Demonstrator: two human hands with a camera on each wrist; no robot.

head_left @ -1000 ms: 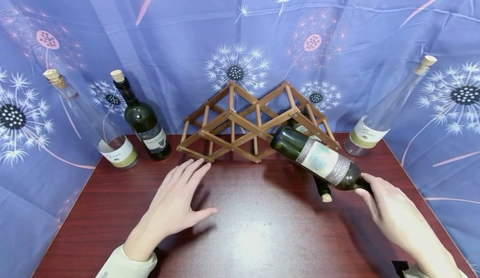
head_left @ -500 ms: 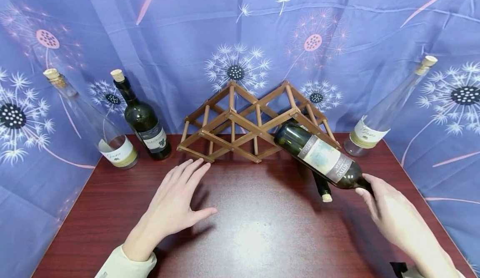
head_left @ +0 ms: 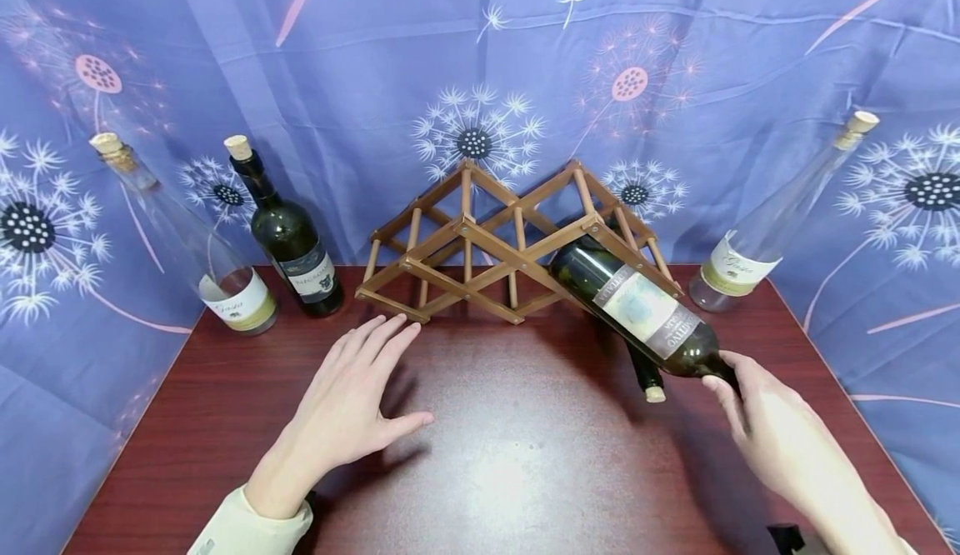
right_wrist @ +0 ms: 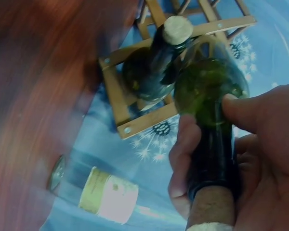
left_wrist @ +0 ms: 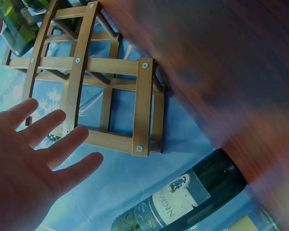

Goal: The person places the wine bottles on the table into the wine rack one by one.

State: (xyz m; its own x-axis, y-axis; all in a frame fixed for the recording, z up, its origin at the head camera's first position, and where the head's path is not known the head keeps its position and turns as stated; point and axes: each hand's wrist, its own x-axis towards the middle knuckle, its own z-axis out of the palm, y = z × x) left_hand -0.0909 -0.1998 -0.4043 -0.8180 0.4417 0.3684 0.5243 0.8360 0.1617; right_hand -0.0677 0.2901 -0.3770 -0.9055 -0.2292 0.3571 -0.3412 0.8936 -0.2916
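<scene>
Gripping a dark green bottle (head_left: 637, 309) by its neck, the right hand (head_left: 787, 438) has its fingers wrapped round the glass, and the bottle slants with its base at the right part of the wooden rack (head_left: 522, 268), above a corked bottle (head_left: 645, 369) whose neck points to the near side. The left hand (head_left: 345, 405) is over the desk (head_left: 465, 422) near the rack's left end, fingers spread and holding nothing. Another dark bottle (head_left: 306, 267) stands far left.
</scene>
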